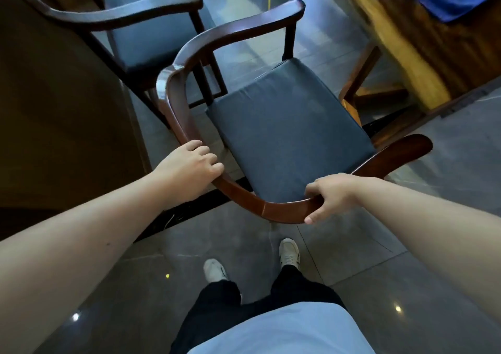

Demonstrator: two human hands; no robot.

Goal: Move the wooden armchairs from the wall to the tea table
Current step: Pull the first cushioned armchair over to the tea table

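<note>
Left hand, arm outstretched, has its fingers curled over the wooden armchair's curved back rail; right hand clamps the same rail. The armchair stands on the tiled floor beside the tea table.

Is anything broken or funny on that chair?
Maybe. The armchair has a pale chipped-looking patch on its curved rail, up from the left hand. It could be only glare. Nothing else stands out.

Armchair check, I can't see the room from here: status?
Left hand and right hand both gripping the armchair's curved back rail. Armchair beside the tea table. Second armchair close at its left.
</note>
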